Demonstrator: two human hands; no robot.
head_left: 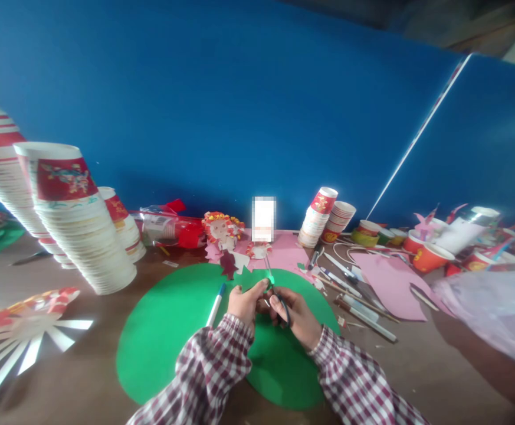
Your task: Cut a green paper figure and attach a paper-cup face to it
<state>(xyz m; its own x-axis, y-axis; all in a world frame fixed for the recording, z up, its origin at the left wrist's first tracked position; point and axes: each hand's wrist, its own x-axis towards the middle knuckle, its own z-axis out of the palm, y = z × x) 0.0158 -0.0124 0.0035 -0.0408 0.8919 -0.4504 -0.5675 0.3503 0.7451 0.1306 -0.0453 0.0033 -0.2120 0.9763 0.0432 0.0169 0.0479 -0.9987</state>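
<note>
My right hand (298, 314) grips the dark handles of a pair of scissors (286, 307), whose blades point up and away from me. Closed in a pinch, my left hand (245, 302) holds a small piece of green paper (272, 280) against the blades. Both hands are close together above a large green paper shape (164, 336) with rounded lobes. A white marker with a blue cap (216, 304) lies on the green paper, left of my left hand. Beyond the hands are a dark red paper scrap (228, 264) and pink paper (289, 248).
Tall stacks of paper cups (69, 218) stand at left, with shorter cup stacks (319, 215) at the back. Pens (343, 280), pink sheets (383, 277) and a clear plastic bag (491, 316) lie at right. A cut-open cup (31, 330) lies at left. A blue partition (239, 106) rises behind.
</note>
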